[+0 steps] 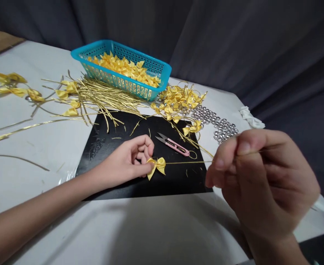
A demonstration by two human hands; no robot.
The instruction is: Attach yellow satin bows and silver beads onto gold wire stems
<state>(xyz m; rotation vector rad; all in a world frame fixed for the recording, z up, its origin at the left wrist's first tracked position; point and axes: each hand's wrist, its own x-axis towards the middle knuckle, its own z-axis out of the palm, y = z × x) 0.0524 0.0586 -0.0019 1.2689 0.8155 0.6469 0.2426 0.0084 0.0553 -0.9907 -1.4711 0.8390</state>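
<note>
My left hand [138,156] pinches the edge of a yellow ribbon bow [159,165] between thumb and fingers, just over a black mat [167,184]. From the bow a thin gold cord [189,162] runs straight and taut to the right. Its far end is gripped by my right hand [261,173], which is closed and raised nearer the camera. Behind the cord lie pink-handled thread snips [174,144], blades pointing left, beside a small loop of gold cord.
A blue plastic basket [120,79] full of yellow bows stands at the back. Gold cords [109,96] are heaped before it. To its right are a pile of corded bows [181,97] and silver beads [214,121]. More bows [11,82] and loose cords lie left.
</note>
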